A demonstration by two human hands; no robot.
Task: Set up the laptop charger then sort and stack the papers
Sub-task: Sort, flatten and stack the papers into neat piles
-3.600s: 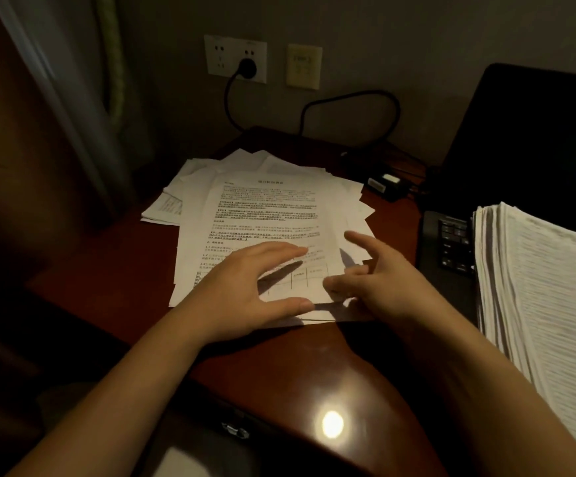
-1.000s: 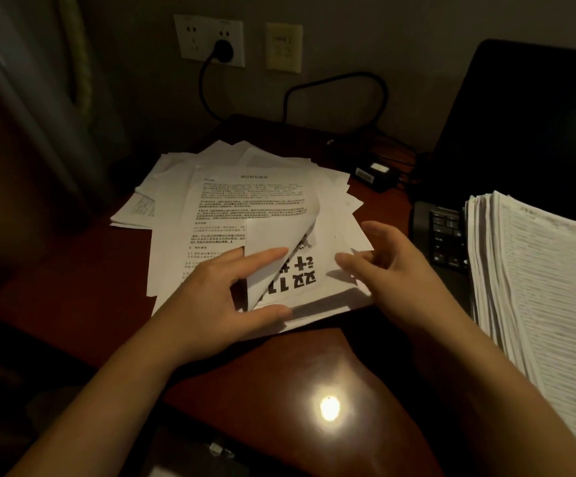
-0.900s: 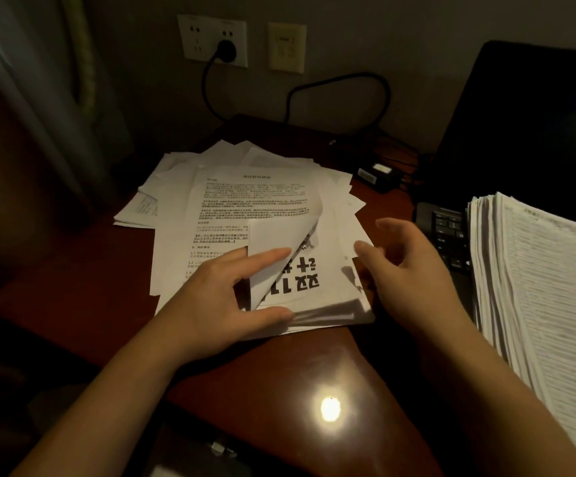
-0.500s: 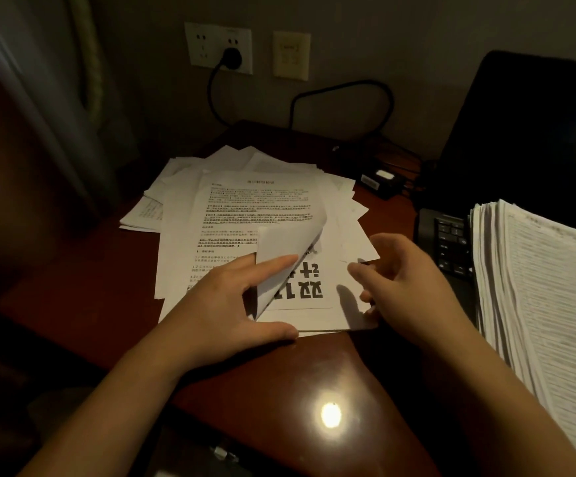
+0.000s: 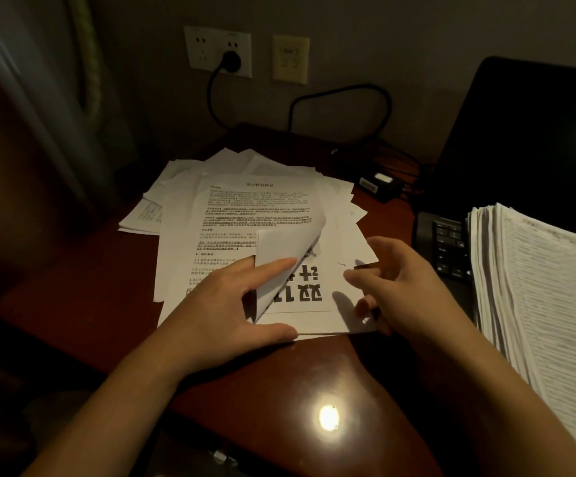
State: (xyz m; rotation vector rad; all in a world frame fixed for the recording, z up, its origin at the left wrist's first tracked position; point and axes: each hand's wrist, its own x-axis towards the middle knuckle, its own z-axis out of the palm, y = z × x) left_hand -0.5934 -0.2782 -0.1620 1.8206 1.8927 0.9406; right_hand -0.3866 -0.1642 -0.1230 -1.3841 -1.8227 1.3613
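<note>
Folded back since earlier, one corner of the top sheet (image 5: 245,215) lies under my wide, flat left grip (image 5: 224,311); right grip (image 5: 407,294) curls at the lower-right edge of the papers (image 5: 345,232), mid-frame on the counter (image 5: 273,383); I cannot tell its hold.

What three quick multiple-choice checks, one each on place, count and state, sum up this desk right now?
1. Where is the tidy paper stack? A) on the laptop, right. B) on a chair. C) on the floor.
2. How many plugs sit in the wall socket? A) none. B) one. C) three.
3. On the top sheet, the near corner is: A) flat. B) torn off. C) curled back.
Answers: A, it overlaps the laptop's base; B, one black plug; C, fingers of the left hand press it back, baring bold print.
</note>
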